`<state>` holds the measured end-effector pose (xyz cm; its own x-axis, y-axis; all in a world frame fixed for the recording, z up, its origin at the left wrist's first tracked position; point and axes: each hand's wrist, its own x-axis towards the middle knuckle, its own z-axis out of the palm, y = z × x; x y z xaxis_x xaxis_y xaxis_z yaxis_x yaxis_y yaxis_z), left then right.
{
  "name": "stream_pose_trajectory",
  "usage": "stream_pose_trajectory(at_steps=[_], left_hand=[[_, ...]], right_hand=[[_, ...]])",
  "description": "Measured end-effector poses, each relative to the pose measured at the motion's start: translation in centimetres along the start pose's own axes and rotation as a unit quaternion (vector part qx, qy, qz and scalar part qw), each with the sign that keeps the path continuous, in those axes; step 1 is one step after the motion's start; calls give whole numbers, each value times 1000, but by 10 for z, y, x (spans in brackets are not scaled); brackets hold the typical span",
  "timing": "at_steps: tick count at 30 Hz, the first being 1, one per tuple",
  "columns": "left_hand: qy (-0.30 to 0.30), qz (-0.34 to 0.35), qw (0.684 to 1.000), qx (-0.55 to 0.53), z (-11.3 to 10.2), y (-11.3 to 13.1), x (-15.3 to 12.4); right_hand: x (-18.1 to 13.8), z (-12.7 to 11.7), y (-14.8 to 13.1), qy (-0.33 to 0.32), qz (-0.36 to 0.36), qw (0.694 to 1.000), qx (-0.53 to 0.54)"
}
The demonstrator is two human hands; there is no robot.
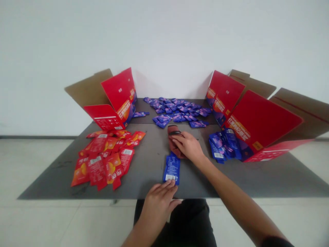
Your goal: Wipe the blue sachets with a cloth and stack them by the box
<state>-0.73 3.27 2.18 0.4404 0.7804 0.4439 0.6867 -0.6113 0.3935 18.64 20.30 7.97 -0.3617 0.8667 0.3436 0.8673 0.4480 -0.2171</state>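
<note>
A single blue packet (171, 168) lies flat near the table's front edge, with a white barcode label at its lower end. My left hand (159, 199) rests its fingertips on that lower end, fingers stretched out and thumb apart. A reddish-brown cloth (174, 142) with a black band lies just beyond the packet and covers its upper tip. Bent over the cloth from the right, my right hand (189, 145) grips it near the band; part of the cloth is hidden under the fingers.
Red packets (105, 159) are heaped on the left of the grey table (151, 154). Many blue packets (177, 109) lie at the back, and a smaller blue pile (223, 145) sits at right. Open red cartons stand left (119, 91) and right (264, 120).
</note>
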Motion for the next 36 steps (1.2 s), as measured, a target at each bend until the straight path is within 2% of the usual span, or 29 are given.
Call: stream_pose_trajectory(at_steps=[3,6,10,13,15,18,24,27,30,36], left_hand=[[-2,-37,999,-29,-16,-7,28],[27,-89,996,13,-20,-18,64],[-2,-144,978,153,2,-28,98],[-44,-172,971,159,23,-34,104],[-61,-211,974,61,32,-41,104],[-55,-263,957,-112,35,-52,106],[-21,-281,931,-231,20,-59,127],[22,-293,915,-276,15,-50,150],[43,-301,896,-325,21,-36,180],[-13,-340,836,-430,58,-17,239]], right_hand=[[-31,-29,2,93,28,992,77],[-85,-44,5,132,58,980,139],[-153,-36,9,142,113,964,197],[-184,-23,8,160,142,952,220],[-193,-18,5,178,148,946,226],[-195,-17,2,197,144,942,229],[-193,-16,2,203,133,942,230],[-194,-15,2,198,129,939,249],[-198,-16,4,180,119,937,276],[-208,-20,11,106,75,938,322]])
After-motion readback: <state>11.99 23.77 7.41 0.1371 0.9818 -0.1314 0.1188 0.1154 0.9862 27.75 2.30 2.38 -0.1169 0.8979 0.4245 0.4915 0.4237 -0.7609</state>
